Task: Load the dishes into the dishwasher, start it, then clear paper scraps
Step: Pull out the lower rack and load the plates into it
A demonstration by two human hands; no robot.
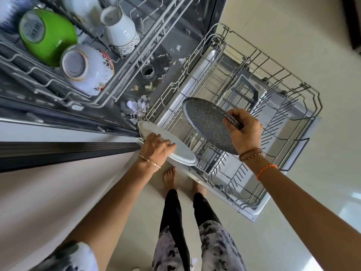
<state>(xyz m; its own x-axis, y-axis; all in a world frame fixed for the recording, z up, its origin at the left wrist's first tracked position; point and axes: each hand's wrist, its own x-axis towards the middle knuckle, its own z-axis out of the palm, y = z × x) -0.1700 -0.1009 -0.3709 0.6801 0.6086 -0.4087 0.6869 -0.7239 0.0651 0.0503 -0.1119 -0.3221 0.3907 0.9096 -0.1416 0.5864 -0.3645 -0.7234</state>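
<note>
White plate (175, 147): near-left rim hidden under the left hand (156, 146); speckled grey pan (205, 122): handle mostly covered by the right hand (244, 130); blurred white dish (7, 12) cut off at far-left edge; paper scraps (137, 110): too small to count.

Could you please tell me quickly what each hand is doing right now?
Left hand: holds the white plate.
Right hand: grips the speckled grey pan.

Paper scraps (137, 109) on dishwasher floor (156, 55)
</note>
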